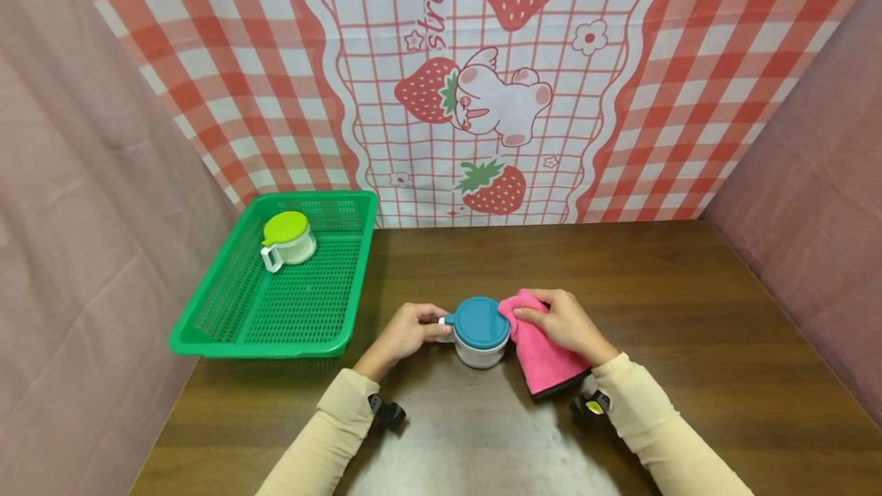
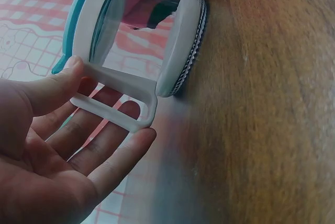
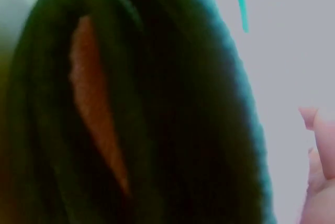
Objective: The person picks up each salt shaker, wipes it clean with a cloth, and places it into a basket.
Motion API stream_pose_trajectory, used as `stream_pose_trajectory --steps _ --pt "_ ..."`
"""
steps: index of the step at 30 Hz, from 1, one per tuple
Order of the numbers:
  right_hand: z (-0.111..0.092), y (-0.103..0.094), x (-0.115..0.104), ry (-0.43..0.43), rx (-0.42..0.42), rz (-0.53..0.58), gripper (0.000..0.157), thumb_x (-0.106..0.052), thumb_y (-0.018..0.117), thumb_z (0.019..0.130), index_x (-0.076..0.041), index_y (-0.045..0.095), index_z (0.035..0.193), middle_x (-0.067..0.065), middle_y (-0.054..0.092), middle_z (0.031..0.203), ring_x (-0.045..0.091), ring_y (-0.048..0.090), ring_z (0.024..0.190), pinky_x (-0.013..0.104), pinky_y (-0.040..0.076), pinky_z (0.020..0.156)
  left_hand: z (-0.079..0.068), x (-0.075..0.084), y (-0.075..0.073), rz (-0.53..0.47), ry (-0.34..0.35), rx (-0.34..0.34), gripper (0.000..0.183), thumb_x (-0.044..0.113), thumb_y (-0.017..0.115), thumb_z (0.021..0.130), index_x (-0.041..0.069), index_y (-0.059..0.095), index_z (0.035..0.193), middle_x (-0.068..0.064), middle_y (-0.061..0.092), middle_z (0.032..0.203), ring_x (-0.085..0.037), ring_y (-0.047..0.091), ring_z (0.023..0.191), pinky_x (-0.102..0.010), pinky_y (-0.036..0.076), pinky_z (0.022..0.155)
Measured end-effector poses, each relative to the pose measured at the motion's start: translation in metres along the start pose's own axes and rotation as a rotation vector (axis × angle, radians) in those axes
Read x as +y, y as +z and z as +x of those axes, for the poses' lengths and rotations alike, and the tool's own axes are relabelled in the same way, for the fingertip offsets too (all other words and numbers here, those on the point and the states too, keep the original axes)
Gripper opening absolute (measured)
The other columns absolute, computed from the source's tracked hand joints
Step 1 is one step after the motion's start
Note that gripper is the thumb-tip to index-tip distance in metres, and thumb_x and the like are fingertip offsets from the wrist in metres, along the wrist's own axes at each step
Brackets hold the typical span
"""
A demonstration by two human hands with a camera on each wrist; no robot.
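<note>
My left hand [image 1: 406, 335] holds a seasoning jar [image 2: 131, 41] by its white handle [image 2: 112, 114], the thumb at the lid end and the fingers behind the grip. The jar has a blue lid [image 1: 481, 323], clear walls and a white base, close to the wood in the left wrist view. With my right hand [image 1: 565, 320] I grip a pink cloth [image 1: 544, 354] with a dark edge, bunched against the jar's right side by the lid. Blurred dark folds of cloth [image 3: 193, 103] fill much of the right wrist view, hiding most of the jar there.
A green perforated basket [image 1: 292, 349] stands on the left of the brown wooden table [image 1: 689, 312]. Inside it, toward the back, lies a similar jar [image 1: 296, 247] with a lime lid. A checked strawberry curtain [image 1: 620, 98] hangs behind, with pink drapes [image 1: 89, 213] at both sides.
</note>
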State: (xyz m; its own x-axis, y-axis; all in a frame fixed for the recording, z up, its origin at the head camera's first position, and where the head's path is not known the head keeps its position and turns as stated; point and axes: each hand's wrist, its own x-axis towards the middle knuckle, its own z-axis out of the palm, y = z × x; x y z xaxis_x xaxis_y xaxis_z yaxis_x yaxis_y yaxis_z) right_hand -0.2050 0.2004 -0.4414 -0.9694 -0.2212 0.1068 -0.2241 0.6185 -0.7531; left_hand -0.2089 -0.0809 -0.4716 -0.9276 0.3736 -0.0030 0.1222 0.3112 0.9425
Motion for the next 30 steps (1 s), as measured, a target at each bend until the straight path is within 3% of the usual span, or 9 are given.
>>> stream_pose_trajectory --steps 4,11,15,20,23,30 --pt "0.008 -0.001 -0.002 -0.041 -0.037 -0.036 0.034 -0.021 0.072 0.088 -0.002 0.070 0.116 0.015 0.071 0.104 0.013 0.048 0.068 0.022 0.040 0.057 -0.001 0.005 0.000 -0.009 -0.004 0.004 0.022 0.000 0.069 0.086 -0.013 0.067 0.104 -0.025 0.070 0.090 -0.003 0.055 0.069 -0.053 0.056 0.074" --pt "0.024 -0.003 0.000 -0.079 -0.104 -0.024 0.025 -0.021 0.071 0.088 -0.007 0.073 0.110 0.006 0.064 0.082 0.012 0.045 0.064 0.022 0.038 0.053 -0.007 0.027 -0.002 0.005 -0.007 -0.003 0.021 -0.004 0.067 0.085 -0.016 0.066 0.102 -0.028 0.068 0.089 -0.006 0.056 0.069 -0.057 0.055 0.076" --pt "0.034 -0.004 0.001 -0.099 -0.162 -0.035 0.022 -0.021 0.070 0.090 -0.008 0.072 0.108 0.003 0.059 0.075 0.011 0.045 0.061 0.022 0.039 0.054 -0.002 0.015 -0.001 0.000 -0.008 0.000 0.021 -0.003 0.068 0.086 -0.014 0.066 0.104 -0.026 0.069 0.091 -0.004 0.056 0.070 -0.053 0.056 0.075" --pt "0.051 -0.007 -0.002 -0.154 -0.243 -0.072 0.031 -0.019 0.069 0.090 -0.003 0.069 0.116 0.010 0.070 0.101 0.015 0.055 0.079 0.025 0.046 0.067 0.002 0.001 -0.001 -0.004 -0.012 0.006 0.022 0.000 0.069 0.085 -0.011 0.068 0.105 -0.023 0.070 0.091 -0.003 0.056 0.069 -0.048 0.058 0.072" --pt "0.061 -0.006 -0.003 -0.158 -0.295 -0.081 0.032 -0.020 0.069 0.090 -0.004 0.069 0.117 0.011 0.071 0.107 0.015 0.057 0.086 0.025 0.047 0.073 0.003 -0.001 -0.001 -0.017 -0.010 0.001 0.023 0.001 0.070 0.085 -0.011 0.068 0.104 -0.022 0.070 0.090 -0.003 0.057 0.069 -0.047 0.058 0.071" --pt "0.081 0.000 -0.005 -0.180 -0.388 -0.066 0.017 -0.019 0.069 0.090 -0.012 0.074 0.105 0.004 0.069 0.098 0.013 0.053 0.080 0.023 0.043 0.067 0.003 -0.001 0.000 -0.023 -0.012 -0.007 0.023 0.002 0.070 0.085 -0.012 0.068 0.103 -0.021 0.071 0.088 -0.003 0.058 0.069 -0.046 0.058 0.072"
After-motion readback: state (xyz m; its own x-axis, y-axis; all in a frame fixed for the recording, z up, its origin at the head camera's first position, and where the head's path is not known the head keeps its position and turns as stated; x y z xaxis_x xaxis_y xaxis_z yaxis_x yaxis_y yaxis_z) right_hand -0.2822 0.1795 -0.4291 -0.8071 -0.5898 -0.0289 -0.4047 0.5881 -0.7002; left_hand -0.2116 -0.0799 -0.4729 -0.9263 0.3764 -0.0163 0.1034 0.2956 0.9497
